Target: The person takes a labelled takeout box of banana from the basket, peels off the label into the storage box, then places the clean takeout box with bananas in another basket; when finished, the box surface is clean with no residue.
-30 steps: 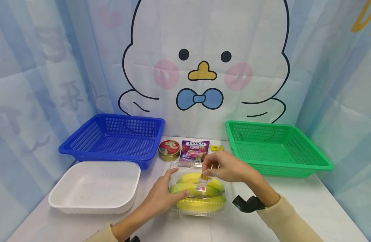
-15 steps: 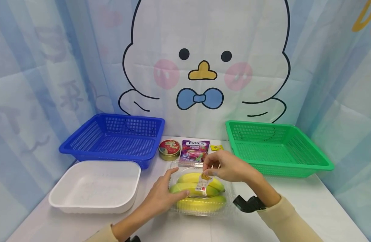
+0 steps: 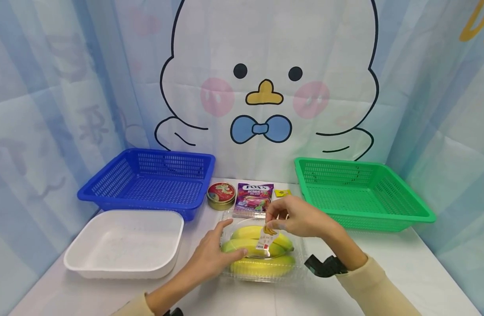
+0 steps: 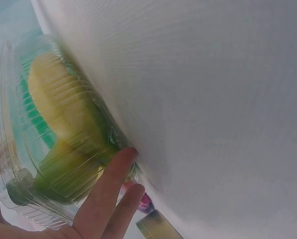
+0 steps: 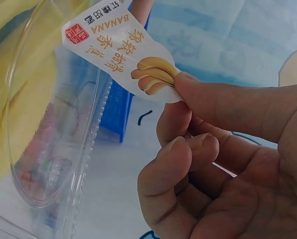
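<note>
A clear plastic clamshell container [image 3: 299, 268] of bananas [image 3: 261, 266] sits at the front middle of the table. My left hand [image 3: 211, 254] rests on its left side, thumb over the lid and fingers extended along the wall. In the left wrist view, the fingers [image 4: 106, 194] lie straight against the ribbed plastic. My right hand [image 3: 299, 218] is above the lid. Between thumb and index finger it pinches the top end of a white banana label [image 5: 121, 52]. The label's lower end hangs over the lid; whether it still touches is unclear.
Behind the container are a red-topped round tin [image 3: 220, 195], a purple candy bag [image 3: 254, 196] and a small yellow packet [image 3: 283, 193]. A blue basket [image 3: 186, 202] and white tub [image 3: 123, 274] stand left, a green basket [image 3: 376, 218] right. Curtains surround the table.
My right hand has shifted very slightly right with the label. The left hand and the banana container have stayed in place.
</note>
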Demonstrator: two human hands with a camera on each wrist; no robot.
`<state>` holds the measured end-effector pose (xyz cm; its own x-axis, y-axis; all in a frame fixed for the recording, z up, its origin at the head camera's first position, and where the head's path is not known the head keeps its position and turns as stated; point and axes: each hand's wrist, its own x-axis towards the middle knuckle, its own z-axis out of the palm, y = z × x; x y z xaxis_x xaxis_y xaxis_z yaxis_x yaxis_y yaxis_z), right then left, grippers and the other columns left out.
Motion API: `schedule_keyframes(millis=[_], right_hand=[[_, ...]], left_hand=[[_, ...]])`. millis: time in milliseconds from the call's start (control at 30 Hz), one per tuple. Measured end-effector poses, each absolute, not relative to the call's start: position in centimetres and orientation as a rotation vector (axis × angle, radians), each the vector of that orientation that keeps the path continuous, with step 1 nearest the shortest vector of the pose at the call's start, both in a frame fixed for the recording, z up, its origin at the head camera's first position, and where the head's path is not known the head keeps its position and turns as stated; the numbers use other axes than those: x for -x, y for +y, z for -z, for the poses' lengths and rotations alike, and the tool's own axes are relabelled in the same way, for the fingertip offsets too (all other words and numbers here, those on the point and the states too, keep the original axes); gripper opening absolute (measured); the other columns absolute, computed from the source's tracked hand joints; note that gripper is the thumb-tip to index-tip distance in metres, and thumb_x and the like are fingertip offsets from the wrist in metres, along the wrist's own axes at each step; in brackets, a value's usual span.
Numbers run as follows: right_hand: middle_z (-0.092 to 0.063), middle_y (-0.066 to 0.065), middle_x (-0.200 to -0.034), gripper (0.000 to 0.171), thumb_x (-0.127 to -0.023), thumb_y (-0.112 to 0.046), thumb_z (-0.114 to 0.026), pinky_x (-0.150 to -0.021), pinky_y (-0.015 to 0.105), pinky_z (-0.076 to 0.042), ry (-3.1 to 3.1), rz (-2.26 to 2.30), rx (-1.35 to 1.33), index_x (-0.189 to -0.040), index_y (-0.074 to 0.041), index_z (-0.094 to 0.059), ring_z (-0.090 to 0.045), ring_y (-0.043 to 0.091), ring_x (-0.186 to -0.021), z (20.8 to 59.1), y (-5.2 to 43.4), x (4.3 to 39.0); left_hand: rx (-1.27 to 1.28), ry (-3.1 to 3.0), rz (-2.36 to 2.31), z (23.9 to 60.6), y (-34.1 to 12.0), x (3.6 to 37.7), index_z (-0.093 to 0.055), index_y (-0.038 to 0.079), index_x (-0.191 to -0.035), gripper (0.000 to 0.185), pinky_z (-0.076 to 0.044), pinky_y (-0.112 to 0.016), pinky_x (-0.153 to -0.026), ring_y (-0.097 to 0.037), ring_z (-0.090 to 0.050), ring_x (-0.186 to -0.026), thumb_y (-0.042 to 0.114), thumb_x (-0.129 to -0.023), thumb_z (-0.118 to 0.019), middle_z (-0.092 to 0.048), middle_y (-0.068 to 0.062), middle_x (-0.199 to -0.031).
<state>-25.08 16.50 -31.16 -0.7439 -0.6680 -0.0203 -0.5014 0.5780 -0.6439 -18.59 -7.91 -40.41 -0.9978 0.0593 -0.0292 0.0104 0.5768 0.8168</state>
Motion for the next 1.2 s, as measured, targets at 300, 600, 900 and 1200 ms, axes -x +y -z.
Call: schedule_keyframes(millis=[300, 600, 900, 1200], right_hand=[[-0.071, 0.002, -0.089, 0.010, -0.100, -0.009, -0.072, -0.068, 0.025, -0.053, 2.538, 0.929, 0.966, -0.091, -0.010, -0.069, -0.062, 0.019, -0.080, 31.00, 16.65, 25.10], [-0.070, 0.002, -0.091, 0.008, -0.100, -0.008, -0.072, -0.073, 0.026, -0.056, 2.549, 0.938, 0.941, -0.092, -0.011, -0.069, -0.060, 0.016, -0.082, 31.02, 16.69, 25.09], [-0.071, 0.000, -0.086, 0.009, -0.100, -0.011, -0.073, -0.068, 0.025, -0.055, 2.503, 0.957, 0.980, -0.091, -0.011, -0.071, -0.062, 0.015, -0.075, 31.37, 16.65, 25.07], [-0.073, 0.000, -0.085, 0.008, -0.099, -0.015, -0.075, -0.067, 0.024, -0.054, 2.502, 0.959, 1.031, -0.091, -0.015, -0.073, -0.064, 0.019, -0.074, 31.63, 16.08, 25.06]], left_hand=[[-0.076, 2.746, -1.426, 40.40, -7.90, 18.68, -0.046, 0.019, -0.159, 0.089, -0.046, -0.069, -0.113, -0.044, -0.056, -0.138, 0.045, -0.084, -0.087, -0.058, -0.025, -0.148], [-0.080, 2.753, -1.423, 40.44, -7.88, 18.79, -0.046, 0.019, -0.158, 0.089, -0.046, -0.069, -0.113, -0.043, -0.056, -0.137, 0.044, -0.083, -0.087, -0.058, -0.025, -0.148], [-0.085, 2.747, -1.438, 40.52, -7.77, 18.83, -0.045, 0.020, -0.159, 0.089, -0.047, -0.070, -0.112, -0.045, -0.056, -0.137, 0.044, -0.083, -0.087, -0.057, -0.025, -0.149], [-0.130, 2.765, -1.423, 40.62, -7.65, 18.86, -0.043, 0.020, -0.161, 0.091, -0.049, -0.069, -0.108, -0.044, -0.059, -0.134, 0.049, -0.085, -0.084, -0.059, -0.025, -0.148]])
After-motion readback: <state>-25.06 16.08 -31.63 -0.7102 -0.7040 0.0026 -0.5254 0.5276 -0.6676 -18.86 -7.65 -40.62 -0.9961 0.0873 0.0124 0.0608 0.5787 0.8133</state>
